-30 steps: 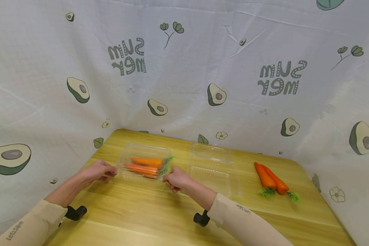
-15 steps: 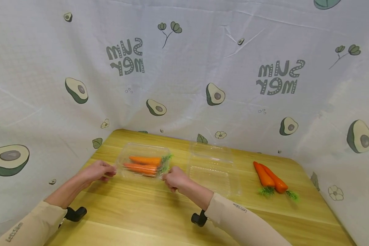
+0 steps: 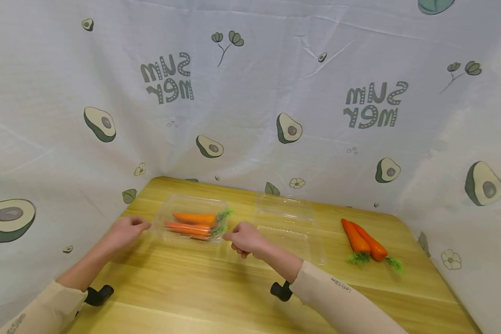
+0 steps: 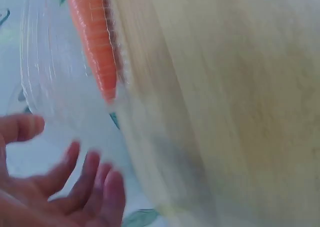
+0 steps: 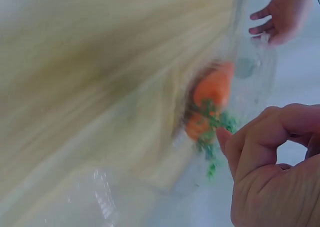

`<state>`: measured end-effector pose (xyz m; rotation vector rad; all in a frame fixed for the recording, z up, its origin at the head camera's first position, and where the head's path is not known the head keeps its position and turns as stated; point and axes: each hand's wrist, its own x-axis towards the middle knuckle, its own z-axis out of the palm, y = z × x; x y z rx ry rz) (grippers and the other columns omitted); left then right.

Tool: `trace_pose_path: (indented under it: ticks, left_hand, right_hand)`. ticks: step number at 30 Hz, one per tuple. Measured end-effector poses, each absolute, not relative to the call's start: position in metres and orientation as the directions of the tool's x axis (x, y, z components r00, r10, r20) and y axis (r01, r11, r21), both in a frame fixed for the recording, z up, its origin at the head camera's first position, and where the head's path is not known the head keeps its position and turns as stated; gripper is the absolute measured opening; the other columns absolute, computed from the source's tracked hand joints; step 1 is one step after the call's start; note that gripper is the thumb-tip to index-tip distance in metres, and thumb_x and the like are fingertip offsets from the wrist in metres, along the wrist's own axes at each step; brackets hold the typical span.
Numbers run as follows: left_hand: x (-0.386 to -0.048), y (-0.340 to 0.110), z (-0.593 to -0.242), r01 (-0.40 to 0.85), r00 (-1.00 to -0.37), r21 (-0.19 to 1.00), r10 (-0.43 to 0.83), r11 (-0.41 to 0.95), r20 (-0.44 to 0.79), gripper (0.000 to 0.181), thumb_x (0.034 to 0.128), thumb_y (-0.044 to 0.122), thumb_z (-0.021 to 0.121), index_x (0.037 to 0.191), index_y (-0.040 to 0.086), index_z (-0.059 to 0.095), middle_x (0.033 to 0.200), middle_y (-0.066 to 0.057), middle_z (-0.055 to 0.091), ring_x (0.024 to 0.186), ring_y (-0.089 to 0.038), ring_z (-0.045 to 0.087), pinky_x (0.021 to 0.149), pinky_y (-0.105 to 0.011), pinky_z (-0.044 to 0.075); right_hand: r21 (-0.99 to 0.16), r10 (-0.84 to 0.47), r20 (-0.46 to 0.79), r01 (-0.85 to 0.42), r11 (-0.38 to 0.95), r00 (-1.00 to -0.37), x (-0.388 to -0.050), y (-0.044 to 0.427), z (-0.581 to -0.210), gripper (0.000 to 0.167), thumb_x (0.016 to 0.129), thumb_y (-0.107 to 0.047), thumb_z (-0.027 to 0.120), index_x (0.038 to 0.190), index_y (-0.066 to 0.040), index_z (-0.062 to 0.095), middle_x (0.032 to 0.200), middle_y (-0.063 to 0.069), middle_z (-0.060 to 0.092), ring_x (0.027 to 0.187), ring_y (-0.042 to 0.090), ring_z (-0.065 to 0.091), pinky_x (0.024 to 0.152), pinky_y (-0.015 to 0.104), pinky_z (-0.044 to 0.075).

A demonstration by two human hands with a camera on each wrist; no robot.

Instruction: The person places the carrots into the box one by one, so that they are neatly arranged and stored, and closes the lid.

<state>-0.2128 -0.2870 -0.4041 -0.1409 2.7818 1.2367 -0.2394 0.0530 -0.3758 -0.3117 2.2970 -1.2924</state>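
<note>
Fingers of the left hand (image 3: 127, 230) are parted from the thumb and loosely bent, holding nothing, just beside the left end of a clear, rectangular plastic box (image 3: 196, 204); whether they graze its edge cannot be told. That box, seemingly closed, is the landmark: it rests on the yellow wood-grain table (image 3: 183, 287), with slender orange carrots with feathery green tops (image 3: 188, 229) lying inside. Its long axis runs from one hand towards the other, carrot tips to the left end, greenery to the right. At its right front corner sits the right hand (image 3: 245, 239), fingers curled, one fingertip close to the plastic; a pinch on the rim cannot be confirmed. Both hands lie about equally near, so the box sits between them and slightly beyond. To its right stands an open, transparent plastic clamshell (image 3: 285, 211); farther right lie two thick, bright-orange carrots (image 3: 362, 242), green ends towards the person.
</note>
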Motion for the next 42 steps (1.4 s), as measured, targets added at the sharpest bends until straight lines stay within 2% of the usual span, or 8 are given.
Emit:
trace_pose_path:
  ticks: [2, 6, 11, 16, 27, 31, 36, 42]
  left_hand:
    - [-0.208, -0.279, -0.400, -0.073, -0.996, 0.695, -0.089, 0.715, -0.012, 0.046, 0.1030, 0.030, 0.053, 0.128, -0.009, 0.058, 0.124, -0.029, 0.059, 0.105, -0.040, 0.059, 0.083, -0.048, 0.051]
    - [-0.202, -0.257, -0.393, 0.058, -0.969, 0.649, -0.114, 0.759, 0.220, 0.039, 0.0997, 0.022, 0.059, 0.128, -0.005, 0.061, 0.128, -0.028, 0.056, 0.114, -0.044, 0.054, 0.089, -0.057, 0.047]
    - [-0.196, -0.223, -0.386, 0.234, -0.907, 0.595, -0.047, 0.769, 0.418, 0.028, 0.0953, 0.015, 0.063, 0.120, 0.002, 0.065, 0.123, -0.021, 0.058, 0.112, -0.040, 0.054, 0.091, -0.059, 0.045]
    - [-0.192, -0.186, -0.379, 0.376, -0.862, 0.550, 0.063, 0.746, 0.503, 0.022, 0.0933, 0.016, 0.068, 0.113, 0.008, 0.068, 0.115, -0.012, 0.065, 0.105, -0.031, 0.061, 0.085, -0.050, 0.053]
    - [-0.190, -0.115, -0.378, 0.397, -0.917, 0.680, 0.241, 0.616, 0.317, 0.037, 0.0951, 0.020, 0.068, 0.131, 0.016, 0.062, 0.123, -0.003, 0.063, 0.093, -0.017, 0.065, 0.076, -0.032, 0.056]
    - [-0.194, -0.095, -0.384, 0.375, -0.924, 0.707, 0.306, 0.600, 0.230, 0.047, 0.0970, 0.026, 0.066, 0.141, 0.015, 0.054, 0.134, -0.006, 0.058, 0.099, -0.022, 0.066, 0.079, -0.035, 0.058]
    - [-0.200, -0.075, -0.391, 0.351, -0.922, 0.703, 0.357, 0.618, 0.148, 0.061, 0.0984, 0.036, 0.064, 0.150, 0.009, 0.044, 0.146, -0.013, 0.050, 0.119, -0.032, 0.060, 0.085, -0.042, 0.057]
    - [-0.207, -0.059, -0.403, 0.293, -0.929, 0.731, 0.364, 0.616, 0.065, 0.072, 0.0993, 0.044, 0.061, 0.155, 0.007, 0.035, 0.154, -0.016, 0.043, 0.126, -0.033, 0.057, 0.096, -0.050, 0.053]
  right_hand:
    - [-0.840, -0.417, -0.274, 0.004, 0.543, -0.867, -0.239, 0.061, -0.370, 0.026, 0.101, -0.019, 0.060, 0.097, 0.006, 0.069, 0.051, -0.002, 0.035, 0.043, 0.011, 0.030, 0.042, 0.024, 0.032]
    - [-0.835, -0.403, -0.253, -0.011, 0.550, -0.879, -0.239, 0.080, -0.358, 0.040, 0.102, -0.021, 0.058, 0.132, 0.005, 0.061, 0.053, -0.003, 0.034, 0.044, 0.011, 0.028, 0.044, 0.025, 0.032]
    - [-0.823, -0.367, -0.247, -0.005, 0.568, -0.897, -0.242, 0.107, -0.349, 0.039, 0.103, -0.023, 0.056, 0.135, 0.001, 0.060, 0.052, -0.003, 0.032, 0.043, 0.011, 0.023, 0.044, 0.026, 0.029]
    - [-0.810, -0.317, -0.203, -0.023, 0.586, -0.927, -0.245, 0.134, -0.345, 0.038, 0.103, -0.022, 0.056, 0.135, -0.001, 0.060, 0.054, -0.002, 0.035, 0.041, 0.011, 0.022, 0.043, 0.026, 0.027]
    - [-0.723, -0.238, -0.125, -0.076, 0.687, -0.963, -0.248, 0.190, -0.340, 0.041, 0.102, -0.028, 0.058, 0.135, -0.006, 0.062, 0.074, 0.002, 0.048, 0.052, 0.014, 0.033, 0.050, 0.027, 0.031]
    - [-0.689, -0.242, -0.086, -0.118, 0.715, -0.966, -0.246, 0.210, -0.340, 0.042, 0.101, -0.030, 0.060, 0.135, -0.004, 0.062, 0.075, 0.004, 0.048, 0.064, 0.018, 0.041, 0.056, 0.031, 0.034]
    - [-0.667, -0.207, -0.079, -0.103, 0.738, -0.975, -0.243, 0.231, -0.340, 0.046, 0.101, -0.033, 0.062, 0.135, -0.004, 0.061, 0.072, 0.003, 0.044, 0.060, 0.018, 0.038, 0.052, 0.029, 0.032]
    - [-0.635, -0.166, -0.043, -0.101, 0.766, -0.985, -0.241, 0.253, -0.345, 0.051, 0.099, -0.037, 0.063, 0.136, -0.003, 0.060, 0.068, 0.001, 0.041, 0.056, 0.016, 0.036, 0.050, 0.028, 0.030]
